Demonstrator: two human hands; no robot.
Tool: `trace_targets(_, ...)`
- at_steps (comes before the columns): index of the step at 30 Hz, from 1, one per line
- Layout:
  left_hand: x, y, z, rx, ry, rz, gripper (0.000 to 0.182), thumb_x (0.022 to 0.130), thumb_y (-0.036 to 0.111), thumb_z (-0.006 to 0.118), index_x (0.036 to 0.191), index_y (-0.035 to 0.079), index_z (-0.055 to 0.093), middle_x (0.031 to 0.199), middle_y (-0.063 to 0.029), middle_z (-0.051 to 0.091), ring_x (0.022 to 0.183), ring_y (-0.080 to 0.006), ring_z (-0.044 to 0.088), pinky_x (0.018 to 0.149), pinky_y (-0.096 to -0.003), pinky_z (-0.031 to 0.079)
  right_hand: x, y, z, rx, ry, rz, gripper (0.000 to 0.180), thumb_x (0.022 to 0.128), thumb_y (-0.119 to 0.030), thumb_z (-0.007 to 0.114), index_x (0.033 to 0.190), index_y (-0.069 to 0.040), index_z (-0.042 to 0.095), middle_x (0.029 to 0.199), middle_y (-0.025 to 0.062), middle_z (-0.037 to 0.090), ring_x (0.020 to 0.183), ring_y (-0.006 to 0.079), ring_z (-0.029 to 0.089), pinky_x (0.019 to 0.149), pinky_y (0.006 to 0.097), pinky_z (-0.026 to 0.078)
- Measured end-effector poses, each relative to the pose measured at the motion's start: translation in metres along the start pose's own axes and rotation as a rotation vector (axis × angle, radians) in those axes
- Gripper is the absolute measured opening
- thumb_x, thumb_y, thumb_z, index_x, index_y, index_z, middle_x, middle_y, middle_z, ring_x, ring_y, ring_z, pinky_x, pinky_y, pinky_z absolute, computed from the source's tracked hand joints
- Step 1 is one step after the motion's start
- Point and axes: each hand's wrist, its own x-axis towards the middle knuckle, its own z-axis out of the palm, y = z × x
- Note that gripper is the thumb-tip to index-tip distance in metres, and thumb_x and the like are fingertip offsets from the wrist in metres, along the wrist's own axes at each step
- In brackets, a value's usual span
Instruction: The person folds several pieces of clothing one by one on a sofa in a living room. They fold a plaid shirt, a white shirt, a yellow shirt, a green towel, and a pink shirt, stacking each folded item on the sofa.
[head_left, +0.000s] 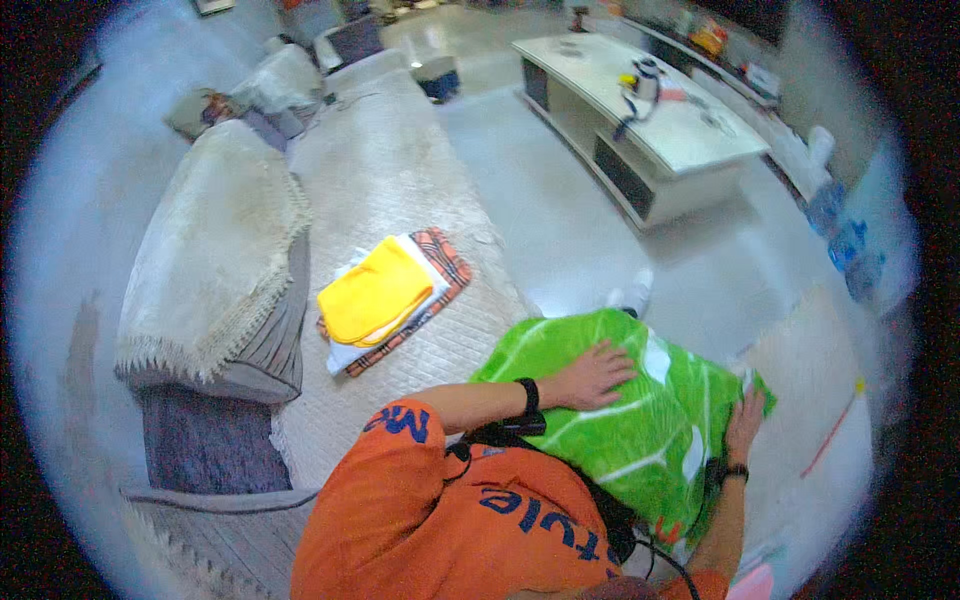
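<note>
A bright green cloth (622, 397) with white line patterns is spread over my lap, its surface wrinkled. My left hand (592, 377) lies palm down on its upper middle part, fingers a little apart. At the cloth's right edge is my right hand (745, 420), its fingers at a raised corner; how firmly they hold it is unclear. On the sofa seat to my left sits a stack of folded cloth: a yellow piece (375, 292) on top, white cloth below it, and an orange plaid cloth (448, 262) at the bottom.
The sofa (397, 172) has a pale quilted cover and a fringed throw (217, 247) over its backrest. Cushions (281, 79) lie at its far end. Across the floor stands a white low table (712, 139) bearing a penguin-like figure (645, 82). Blue-tinted plastic items (847, 240) lie at the right.
</note>
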Motion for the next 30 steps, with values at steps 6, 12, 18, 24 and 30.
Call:
trace_targets(6,-0.006,-0.002,-0.001,-0.013,0.030,0.015,0.055,0.091,0.037,0.054,0.139,0.010,0.047,0.142,-0.0157,0.046,0.138,-0.0342,0.036,0.116,-0.0561,0.018,-0.097,0.012,-0.004,-0.142,-0.061,-0.012,0.058,0.101,-0.029,0.041,0.152,-0.006,0.026,0.158,0.0231,0.018,0.144,0.0413,0.021,0.117,0.0507,0.018)
trace_targets(12,-0.004,-0.004,-0.001,-0.010,0.032,0.012,0.054,0.091,0.035,0.055,0.138,0.009,0.048,0.141,-0.0160,0.047,0.137,-0.0344,0.036,0.116,-0.0567,0.019,-0.216,0.034,-0.018,0.011,0.079,-0.025,0.056,0.102,-0.031,0.043,0.147,0.001,0.033,0.151,0.0257,0.030,0.139,0.0400,0.031,0.113,0.0478,0.027)
trace_targets(18,-0.005,0.001,0.001,-0.021,0.052,0.012,0.050,0.091,0.034,0.056,0.134,0.009,0.051,0.138,-0.0158,0.049,0.135,-0.0344,0.038,0.115,-0.0562,0.019,-0.263,0.053,-0.014,0.236,-0.065,0.573,0.067,0.096,-0.044,0.055,0.138,0.007,0.043,0.144,0.0267,0.041,0.127,0.0422,0.045,0.106,0.0465,0.036)
trace_targets(24,-0.006,0.004,0.005,-0.067,0.047,-0.011,0.048,0.088,0.033,0.059,0.129,0.008,0.054,0.134,-0.0160,0.052,0.132,-0.0352,0.041,0.114,-0.0574,0.021,-0.253,0.030,-0.063,0.406,-0.209,0.490,0.056,0.096,-0.038,0.056,0.129,0.007,0.051,0.129,0.0257,0.054,0.116,0.0384,0.053,0.097,0.0429,0.042)
trace_targets(30,0.003,-0.010,-0.010,-0.210,0.016,-0.033,0.043,0.082,0.024,0.065,0.122,0.008,0.058,0.121,-0.0179,0.058,0.117,-0.0369,0.049,0.101,-0.0507,0.037,-0.238,-0.025,-0.099,0.907,-0.149,0.511,0.050,0.094,-0.033,0.059,0.130,0.001,0.053,0.120,0.0147,0.060,0.106,0.0257,0.057,0.088,0.0363,0.046)
